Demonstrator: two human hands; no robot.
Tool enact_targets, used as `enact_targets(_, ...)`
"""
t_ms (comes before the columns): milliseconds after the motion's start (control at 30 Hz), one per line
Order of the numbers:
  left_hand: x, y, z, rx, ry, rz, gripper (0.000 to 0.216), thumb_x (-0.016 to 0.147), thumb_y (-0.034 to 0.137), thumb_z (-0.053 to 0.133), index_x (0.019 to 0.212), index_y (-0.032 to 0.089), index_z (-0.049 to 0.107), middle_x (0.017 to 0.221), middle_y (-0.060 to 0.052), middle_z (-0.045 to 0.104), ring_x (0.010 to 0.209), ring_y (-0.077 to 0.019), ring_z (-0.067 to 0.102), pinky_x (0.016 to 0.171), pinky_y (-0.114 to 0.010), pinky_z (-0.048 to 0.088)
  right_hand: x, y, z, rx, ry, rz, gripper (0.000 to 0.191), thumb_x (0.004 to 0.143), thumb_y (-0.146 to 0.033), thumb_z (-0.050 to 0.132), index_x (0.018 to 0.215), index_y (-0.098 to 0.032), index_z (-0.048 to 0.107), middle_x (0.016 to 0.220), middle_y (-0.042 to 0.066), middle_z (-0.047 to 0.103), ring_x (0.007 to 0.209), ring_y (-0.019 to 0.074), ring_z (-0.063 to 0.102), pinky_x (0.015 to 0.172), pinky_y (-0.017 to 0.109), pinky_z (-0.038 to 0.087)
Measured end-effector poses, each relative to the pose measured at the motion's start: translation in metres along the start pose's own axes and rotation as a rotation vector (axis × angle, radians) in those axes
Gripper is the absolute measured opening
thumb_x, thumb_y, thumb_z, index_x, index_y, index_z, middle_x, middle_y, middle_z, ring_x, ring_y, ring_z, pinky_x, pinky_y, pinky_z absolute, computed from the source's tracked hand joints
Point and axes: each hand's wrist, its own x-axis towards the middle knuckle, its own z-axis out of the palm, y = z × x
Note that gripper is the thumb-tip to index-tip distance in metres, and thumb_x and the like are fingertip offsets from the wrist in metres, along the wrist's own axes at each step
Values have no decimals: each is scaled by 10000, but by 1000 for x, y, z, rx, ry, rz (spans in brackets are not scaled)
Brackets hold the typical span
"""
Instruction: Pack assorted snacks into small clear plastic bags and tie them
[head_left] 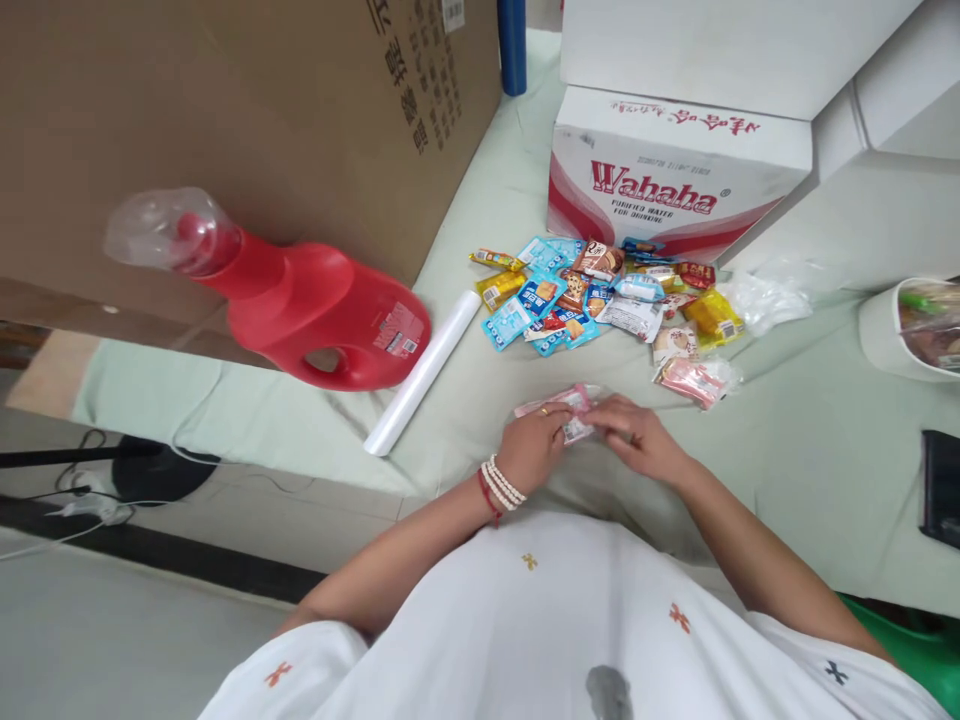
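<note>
My left hand (534, 442) and my right hand (637, 432) meet over the pale green cloth (787, 440), both gripping a small pink snack packet in a clear plastic bag (570, 405). A bead bracelet and a red cord circle my left wrist. Just beyond my hands lies a pile of several small snack packets (592, 292), blue, yellow and red. A second bagged pink packet (694, 380) lies to the right of the pile.
A red detergent jug (315, 300) lies on its side at left, beside a white roll (424, 372). A large cardboard box (225, 130) stands behind it. A Wahaha carton (675, 180) sits beyond the snacks. White container (900, 330) and a black object (941, 485) at right.
</note>
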Motion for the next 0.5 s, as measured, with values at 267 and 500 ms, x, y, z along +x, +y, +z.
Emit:
enact_targets(267, -4, 2, 2, 307, 57, 72, 276, 931, 118, 575, 1003, 296, 773, 1154, -9, 782, 1100, -283, 628, 984, -510, 418, -6, 10, 3, -335, 346, 441, 161, 922, -286, 578, 941, -194, 709, 1295, 183, 562, 1252, 368, 484, 1042, 558, 436)
enact_targets(500, 0, -2, 3, 243, -18, 106, 298, 935, 106, 563, 1040, 294, 768, 1182, -35, 773, 1235, -271, 608, 1013, -518, 390, 29, -36, -1, -111, 92, 469, 202, 1004, -282, 455, 950, -220, 640, 853, 50, 678, 762, 196, 613, 707, 290, 463)
